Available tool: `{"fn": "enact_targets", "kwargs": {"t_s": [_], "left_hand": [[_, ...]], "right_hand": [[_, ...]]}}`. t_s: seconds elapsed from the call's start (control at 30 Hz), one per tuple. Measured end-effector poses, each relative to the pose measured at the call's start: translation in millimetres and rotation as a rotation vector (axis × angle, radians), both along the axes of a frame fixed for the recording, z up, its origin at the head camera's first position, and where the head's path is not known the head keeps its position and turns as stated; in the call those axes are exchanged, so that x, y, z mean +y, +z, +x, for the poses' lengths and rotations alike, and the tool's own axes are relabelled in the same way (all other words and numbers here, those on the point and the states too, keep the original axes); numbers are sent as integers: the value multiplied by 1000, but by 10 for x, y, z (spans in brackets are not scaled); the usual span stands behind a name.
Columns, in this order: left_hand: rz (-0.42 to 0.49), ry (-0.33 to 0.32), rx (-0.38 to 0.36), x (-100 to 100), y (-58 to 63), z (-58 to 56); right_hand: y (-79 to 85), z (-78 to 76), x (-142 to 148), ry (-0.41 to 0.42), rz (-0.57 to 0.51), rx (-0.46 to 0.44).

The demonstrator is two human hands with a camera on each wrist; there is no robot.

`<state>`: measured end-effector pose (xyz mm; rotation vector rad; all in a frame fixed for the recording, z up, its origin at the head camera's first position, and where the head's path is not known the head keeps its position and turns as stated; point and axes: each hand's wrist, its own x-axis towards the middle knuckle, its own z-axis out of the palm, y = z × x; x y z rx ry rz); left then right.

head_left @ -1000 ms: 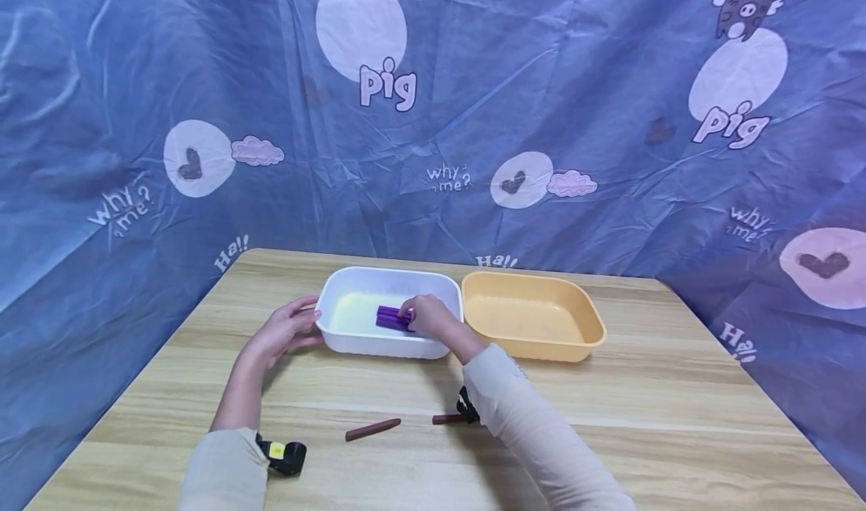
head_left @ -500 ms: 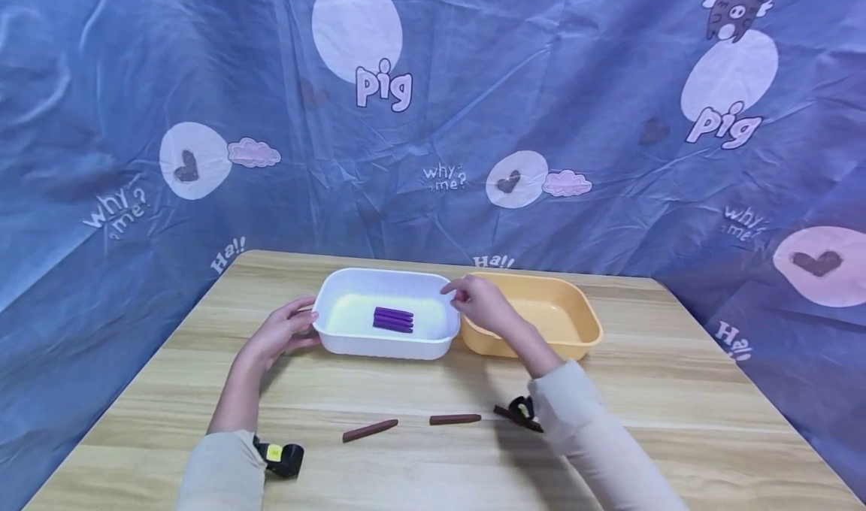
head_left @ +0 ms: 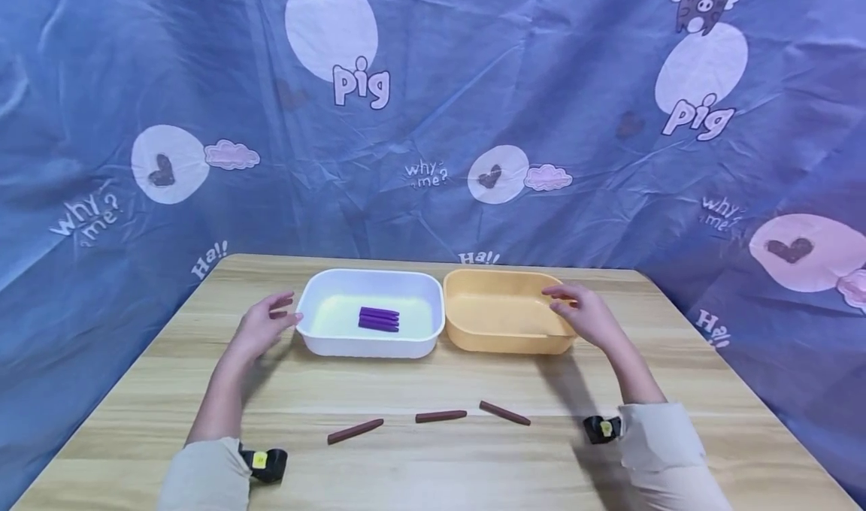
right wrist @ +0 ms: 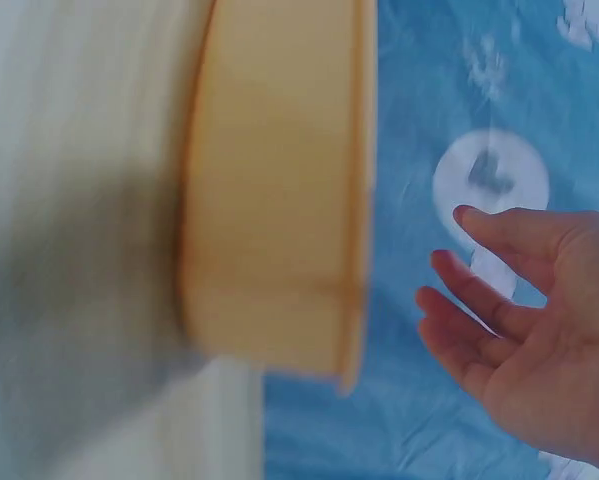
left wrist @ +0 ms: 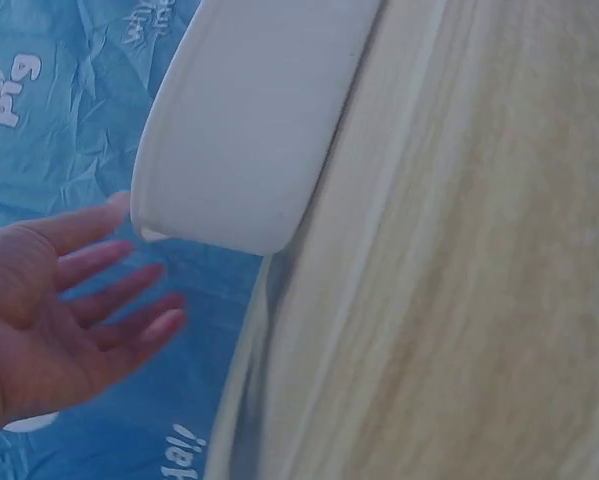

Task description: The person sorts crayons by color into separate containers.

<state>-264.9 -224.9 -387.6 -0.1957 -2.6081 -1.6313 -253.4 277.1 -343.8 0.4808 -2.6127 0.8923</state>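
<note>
A wooden table (head_left: 433, 451) stands before a blue printed cloth (head_left: 473, 105). On it sit a white tub (head_left: 338, 342) and, touching its right side, an orange tub (head_left: 501, 338).

The left hand (head_left: 260, 329) hovers just beside the white tub's left end, fingers spread and relaxed, holding nothing. The left wrist view shows a gap between the fingertips (left wrist: 164, 322) and the tub's wall (left wrist: 249, 130), which the head view leaves unclear. The right hand (head_left: 583, 315) is at the orange tub's right end, fingers loosely bent, empty. From the head it seems to overlap the rim; the blurred right wrist view shows the hand (right wrist: 524, 350) apart from the tub (right wrist: 279, 200).

Only the head view looks inside the tubs: a bundle of purple sticks (head_left: 379, 318) lies in the middle of the white tub. It alone also shows three brown sticks (head_left: 440, 416) in a rough row on the table's near side, well apart from both hands.
</note>
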Motion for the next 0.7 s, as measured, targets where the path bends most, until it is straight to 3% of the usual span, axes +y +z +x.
{"fn": "enact_targets", "kwargs": {"t_s": [0.17,0.37,0.53,0.7], "left_hand": [[-96,64,233,84,100,30],[-125,26,419,240,199,185],[-179,-38,471,299,220,428],[-221,-130,431,332,147,680]], "right_hand": [[-141,54,274,-32,-71,-57],[-282,116,402,-26,-267,-297],[-365,118,411,-20,-466,-402],[-431,120,454,20,-555,-458]]}}
